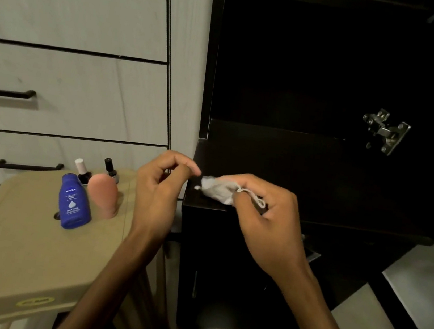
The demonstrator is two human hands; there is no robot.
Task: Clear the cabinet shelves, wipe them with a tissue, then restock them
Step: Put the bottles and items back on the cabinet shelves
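Note:
The dark cabinet stands open ahead, and its bare black shelf (332, 186) runs across the middle right. My right hand (264, 218) is closed on a crumpled white tissue (217, 191) at the shelf's front left corner. Just left of the tissue, my left hand (159, 192) hovers with thumb and forefinger pinched together and nothing visible between them. On a beige plastic stool (18, 242) to the left stand a blue Nivea lotion bottle (74, 203), a pink bottle (103, 194) and two nail polish bottles (82, 172) (110, 169).
White drawers with black handles (27, 166) fill the wall on the left. A metal hinge (386, 131) sits on the cabinet's right inner side. The open cabinet door (422, 282) angles out at lower right. A lower dark compartment lies beneath the shelf.

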